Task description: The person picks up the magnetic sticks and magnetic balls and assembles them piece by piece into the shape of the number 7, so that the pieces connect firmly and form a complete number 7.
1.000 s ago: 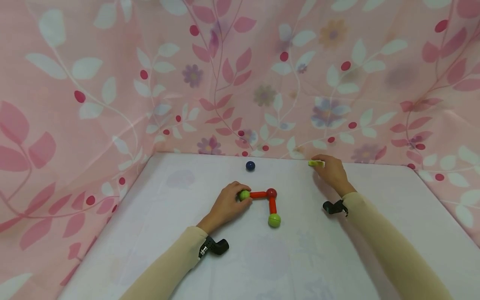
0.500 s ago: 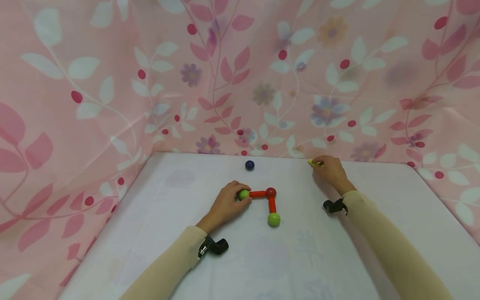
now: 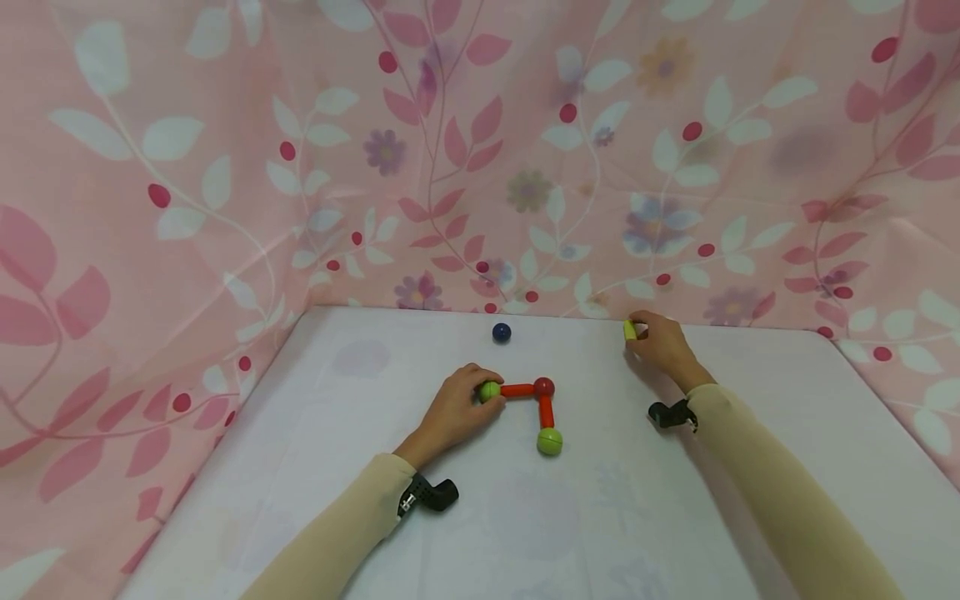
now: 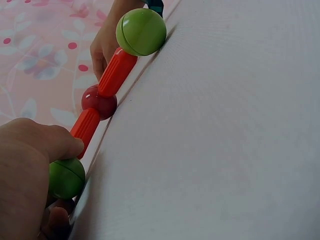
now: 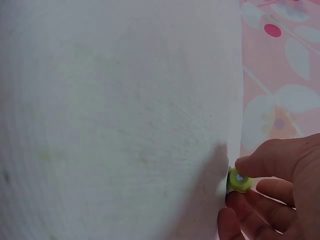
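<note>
Pink floral cloth (image 3: 465,192) is seen behind a white worktop (image 3: 337,437). On it, one end of an L-shaped piece (image 3: 543,387) is gripped by the left hand (image 3: 454,408); near the far edge, the right hand's grip (image 3: 666,343) is closed on something small. The L, around mid-worktop, is already joined: two red rods (image 3: 546,412), linked by a dark red ball (image 4: 99,103), are capped by green balls (image 3: 550,442). Not yet attached are the pinched yellow-green rod (image 3: 629,330) and, beyond the L, a dark blue ball (image 3: 502,333).

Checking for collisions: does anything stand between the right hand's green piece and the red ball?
Nothing visible: only white tabletop lies between the green piece and red ball. The blue ball sits off that line.
</note>
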The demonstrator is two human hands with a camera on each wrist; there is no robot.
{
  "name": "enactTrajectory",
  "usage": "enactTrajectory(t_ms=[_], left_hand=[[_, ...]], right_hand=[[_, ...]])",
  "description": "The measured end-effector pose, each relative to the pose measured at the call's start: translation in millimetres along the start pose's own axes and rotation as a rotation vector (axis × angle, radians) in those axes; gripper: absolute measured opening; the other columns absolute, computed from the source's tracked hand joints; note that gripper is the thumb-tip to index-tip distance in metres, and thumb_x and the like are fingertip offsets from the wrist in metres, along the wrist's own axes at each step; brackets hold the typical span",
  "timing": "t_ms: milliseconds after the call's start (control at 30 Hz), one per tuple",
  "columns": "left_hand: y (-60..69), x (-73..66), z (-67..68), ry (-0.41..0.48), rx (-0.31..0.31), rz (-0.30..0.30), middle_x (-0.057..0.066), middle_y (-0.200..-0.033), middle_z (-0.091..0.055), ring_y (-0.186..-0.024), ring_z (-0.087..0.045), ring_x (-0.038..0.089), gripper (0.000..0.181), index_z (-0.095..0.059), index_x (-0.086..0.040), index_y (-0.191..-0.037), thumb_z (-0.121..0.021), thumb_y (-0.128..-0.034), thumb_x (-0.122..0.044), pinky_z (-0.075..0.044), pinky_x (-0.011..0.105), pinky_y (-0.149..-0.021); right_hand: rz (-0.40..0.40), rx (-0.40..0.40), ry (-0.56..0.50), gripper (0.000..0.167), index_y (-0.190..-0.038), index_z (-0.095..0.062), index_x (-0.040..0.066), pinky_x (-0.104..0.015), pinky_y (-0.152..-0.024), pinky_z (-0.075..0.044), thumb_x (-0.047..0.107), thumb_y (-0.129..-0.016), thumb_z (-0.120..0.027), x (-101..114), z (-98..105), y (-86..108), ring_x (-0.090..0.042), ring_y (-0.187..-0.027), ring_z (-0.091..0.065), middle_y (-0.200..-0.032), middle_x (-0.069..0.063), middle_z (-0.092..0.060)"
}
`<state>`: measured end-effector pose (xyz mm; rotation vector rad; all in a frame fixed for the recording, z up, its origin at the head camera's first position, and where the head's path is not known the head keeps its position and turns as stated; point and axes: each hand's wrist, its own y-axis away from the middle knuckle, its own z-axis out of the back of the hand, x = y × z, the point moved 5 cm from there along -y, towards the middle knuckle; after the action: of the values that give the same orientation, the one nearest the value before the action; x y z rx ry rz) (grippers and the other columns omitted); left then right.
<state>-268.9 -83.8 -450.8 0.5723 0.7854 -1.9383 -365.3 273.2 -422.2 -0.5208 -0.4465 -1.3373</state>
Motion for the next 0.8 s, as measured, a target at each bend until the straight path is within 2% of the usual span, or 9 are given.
enactTrajectory(t_ms=[333, 600, 800], left_hand=[[-0.2, 1.4, -0.9, -0.01, 0.002, 0.002, -0.002, -0.112, -0.064, -0.1, -0.056, 0.016, 0.026, -0.075, -0.014, -0.119, -0.077, -0.0944, -0.023, -0.048, 0.036, -0.091], [0.0, -0.7, 0.3, -0.002, 0.003, 0.003, -0.002, -0.112, -0.064, -0.1, -0.056, 0.017, 0.026, -0.075, -0.014, -0.119, -0.077, -0.0944, -0.023, -0.048, 0.036, -0.09], [0.5, -1.1, 0.4, -0.009, 0.009, 0.003, -0.001, -0.113, -0.064, -0.101, -0.056, 0.018, 0.028, -0.074, -0.013, -0.121, -0.076, -0.0945, -0.023, -0.048, 0.037, -0.091]], right_hand=[[0.045, -0.033, 0.02, 0.051, -0.133, -0.058, -0.015, -0.057, -0.091, -0.05, 0.007, -0.089, -0.072, -2.4, 0.0, -0.3, -0.044, -0.104, -0.065, -0.119, -0.032, -0.065], [-0.013, -0.021, -0.041, 0.048, -0.129, -0.062, -0.012, -0.055, -0.094, -0.049, 0.011, -0.089, -0.077, -7.3, 0.8, 0.5, -0.043, -0.107, -0.062, -0.115, -0.028, -0.067], [-0.01, -0.002, -0.044, 0.055, -0.134, -0.058, -0.011, -0.057, -0.099, -0.045, 0.013, -0.089, -0.079, -9.4, 0.5, 0.6, -0.045, -0.112, -0.06, -0.121, -0.03, -0.064]])
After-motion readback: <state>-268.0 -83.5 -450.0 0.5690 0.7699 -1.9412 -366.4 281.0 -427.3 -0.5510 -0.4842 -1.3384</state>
